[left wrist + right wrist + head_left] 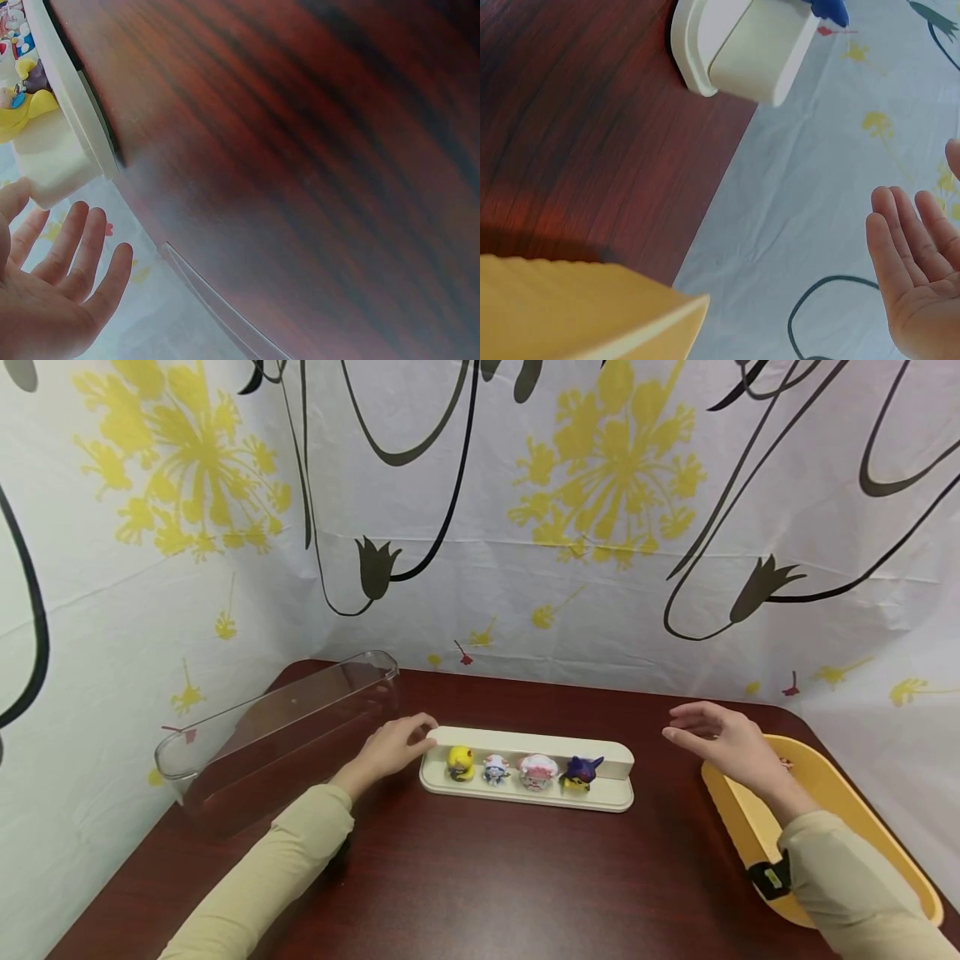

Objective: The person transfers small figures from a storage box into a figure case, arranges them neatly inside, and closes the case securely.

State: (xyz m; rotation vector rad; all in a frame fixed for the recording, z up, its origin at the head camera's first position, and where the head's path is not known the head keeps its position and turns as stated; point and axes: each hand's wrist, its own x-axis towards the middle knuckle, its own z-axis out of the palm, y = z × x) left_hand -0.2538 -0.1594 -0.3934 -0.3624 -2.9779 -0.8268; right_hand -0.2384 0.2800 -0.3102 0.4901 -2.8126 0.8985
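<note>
A cream display stand (617, 792) with a raised back step sits mid-table. On its lower ledge several small figures stand in a row: a yellow one (461, 763), a small white one (495, 769), a pink-and-white one (537, 772) and a dark purple one (580, 772). My left hand (392, 747) is at the stand's left end, fingers extended, thumb close to its corner; the left wrist view does not settle whether it touches. Above the yellow bin's inner edge hovers my right hand (726, 745), holding nothing, its fingers loosely extended.
To the right lies a yellow bin (862, 806), with a small figure (786, 764) partly visible inside. A clear plastic cover (285, 727) rests at the left of the dark red table (480, 877). Patterned white sheeting (480, 510) hangs behind and at the sides.
</note>
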